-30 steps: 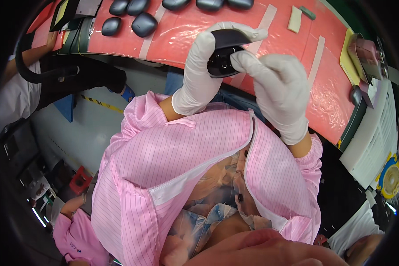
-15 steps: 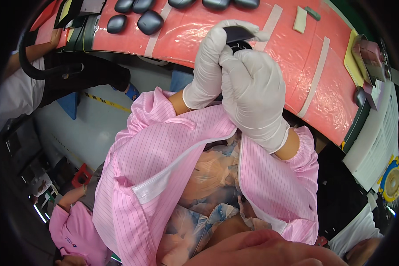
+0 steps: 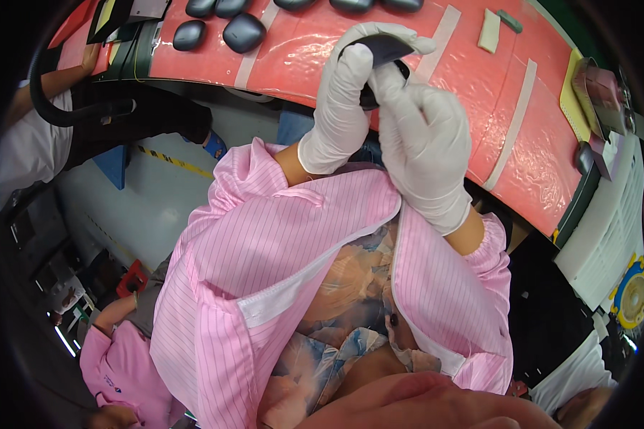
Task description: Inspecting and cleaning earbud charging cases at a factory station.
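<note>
My left hand [image 3: 342,100], in a white glove, is closed round a dark, glossy earbud case [image 3: 386,48] above the table. The case stands open, its curved lid tilted up and its darker lower half partly hidden by my fingers. My gloved right hand [image 3: 428,143] is closed at the lower half from the right, its forefinger reaching into the gap between lid and base. Whether its fingertips also hold a small part inside cannot be seen. Several similar dark rounded cases, one of them a closed case [image 3: 244,33], lie on the pink-covered table [image 3: 293,61] beyond my left hand.
Pale tape strips [image 3: 511,125] cross the pink cover. A cream block [image 3: 489,31] lies at the far right, near a yellow pad [image 3: 574,93] and a dark mouse-like object [image 3: 584,156]. Paper sheets [image 3: 608,222] hang at the right edge. Another person's arm [image 3: 32,96] rests at the far left.
My right hand has moved slightly right and turned, so its forefinger now reaches into the case. The lid shows wider, and my left thumb has shifted up against it.
</note>
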A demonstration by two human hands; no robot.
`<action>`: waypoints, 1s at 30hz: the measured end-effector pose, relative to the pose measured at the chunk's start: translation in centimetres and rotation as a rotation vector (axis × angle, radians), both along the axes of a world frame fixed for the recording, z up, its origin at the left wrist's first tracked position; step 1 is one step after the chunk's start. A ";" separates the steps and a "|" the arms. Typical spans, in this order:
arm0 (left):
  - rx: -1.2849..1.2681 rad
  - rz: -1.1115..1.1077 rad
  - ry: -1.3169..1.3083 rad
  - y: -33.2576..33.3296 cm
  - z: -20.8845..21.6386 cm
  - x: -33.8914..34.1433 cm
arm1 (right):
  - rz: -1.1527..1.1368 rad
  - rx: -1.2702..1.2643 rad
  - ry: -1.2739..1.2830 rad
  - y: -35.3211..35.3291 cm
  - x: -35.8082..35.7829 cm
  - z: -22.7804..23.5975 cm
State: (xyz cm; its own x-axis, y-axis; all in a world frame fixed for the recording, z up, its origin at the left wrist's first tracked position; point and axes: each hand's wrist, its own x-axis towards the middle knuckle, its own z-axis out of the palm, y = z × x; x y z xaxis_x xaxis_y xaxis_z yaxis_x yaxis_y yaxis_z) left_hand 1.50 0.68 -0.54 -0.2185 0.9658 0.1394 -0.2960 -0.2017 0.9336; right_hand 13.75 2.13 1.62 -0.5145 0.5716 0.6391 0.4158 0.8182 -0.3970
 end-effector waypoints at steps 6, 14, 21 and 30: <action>-0.030 -0.114 -0.143 -0.2 0.0 -0.5 | 0.224 -0.511 0.206 0.3 2.5 0.0; 0.042 -0.019 -0.137 0.1 -0.2 0.5 | 0.119 -0.172 0.033 0.5 1.3 0.0; 0.133 -0.062 -0.257 0.2 -0.4 0.6 | 0.081 -1.061 0.634 -0.9 1.9 0.1; 0.110 -0.035 -0.272 0.1 -1.0 1.5 | 0.291 -1.411 0.765 -1.0 2.2 2.3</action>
